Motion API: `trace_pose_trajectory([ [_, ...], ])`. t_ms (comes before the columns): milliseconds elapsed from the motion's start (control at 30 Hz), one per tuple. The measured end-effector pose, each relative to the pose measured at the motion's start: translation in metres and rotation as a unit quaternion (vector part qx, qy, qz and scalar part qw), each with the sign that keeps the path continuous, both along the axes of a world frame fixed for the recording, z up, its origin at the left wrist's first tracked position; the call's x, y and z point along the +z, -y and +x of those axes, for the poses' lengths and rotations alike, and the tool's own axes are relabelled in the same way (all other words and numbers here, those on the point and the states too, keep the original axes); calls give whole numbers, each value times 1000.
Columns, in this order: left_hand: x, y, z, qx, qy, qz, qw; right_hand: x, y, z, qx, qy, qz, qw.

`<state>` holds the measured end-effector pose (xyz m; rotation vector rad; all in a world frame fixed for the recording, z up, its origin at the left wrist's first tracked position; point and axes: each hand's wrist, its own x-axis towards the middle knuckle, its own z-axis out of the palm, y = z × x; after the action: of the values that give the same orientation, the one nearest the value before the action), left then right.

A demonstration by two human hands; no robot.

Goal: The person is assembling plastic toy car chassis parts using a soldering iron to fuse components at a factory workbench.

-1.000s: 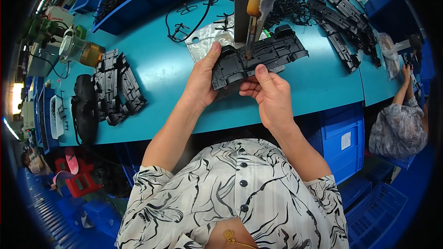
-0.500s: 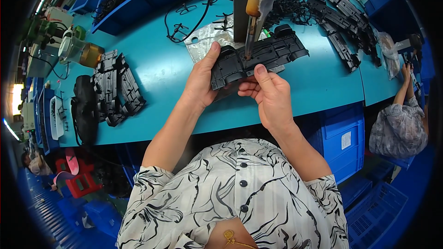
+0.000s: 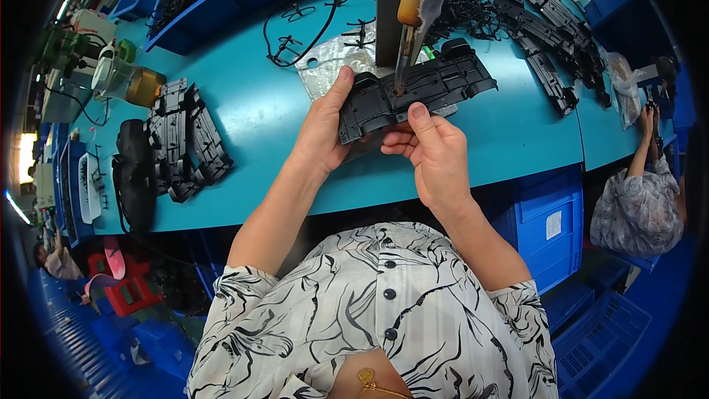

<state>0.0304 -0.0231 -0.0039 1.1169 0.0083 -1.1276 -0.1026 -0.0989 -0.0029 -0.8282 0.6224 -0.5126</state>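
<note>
Both my hands hold a long black moulded plastic part [image 3: 436, 83] tilted over the bench. My left hand [image 3: 325, 118] grips its left end, with the thumb up along the edge. At the lower edge, my right hand [image 3: 437, 146] pinches the part between thumb and curled fingers. The metal tip of a mounted soldering iron [image 3: 403, 55], with a yellowish collar and cloth wrapping above, points down onto the part's middle and appears to touch it. Behind the part lies a silvery plate [image 3: 317, 66], partly hidden.
Similar black parts [image 3: 185, 140] lie stacked at left, and more [image 3: 550, 37] at right. A blue bin [image 3: 244, 0] of small black pieces stands at the back left. Loose black clips [image 3: 469, 15] are heaped behind the iron. A jug [image 3: 129, 85] stands left; a co-worker [image 3: 639, 203] sits right.
The black part and my hands stay almost in place, with only a very slight shift. The iron's tip remains at the part's middle. The co-worker's arm at right has moved a little.
</note>
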Motion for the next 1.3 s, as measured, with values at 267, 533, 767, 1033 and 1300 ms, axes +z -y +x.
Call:
trace_pose_trajectory([
  [267, -3, -1, 2, -10, -6, -12, 1000, 1, 0, 0, 2, -3, -9, 1000],
  [533, 0, 2, 1, -2, -16, -6, 1000, 1, -1, 1, 2, -4, -5, 1000],
  [767, -1, 1, 2, -7, -11, -5, 1000, 2, -1, 1, 5, -5, -7, 1000],
  [1033, -8, -2, 7, -23, -8, -36, 999, 2, -1, 2, 5, -6, -6, 1000],
  [1300, 0, 2, 2, -4, -8, -17, 1000, 2, 0, 1, 3, -4, -10, 1000],
])
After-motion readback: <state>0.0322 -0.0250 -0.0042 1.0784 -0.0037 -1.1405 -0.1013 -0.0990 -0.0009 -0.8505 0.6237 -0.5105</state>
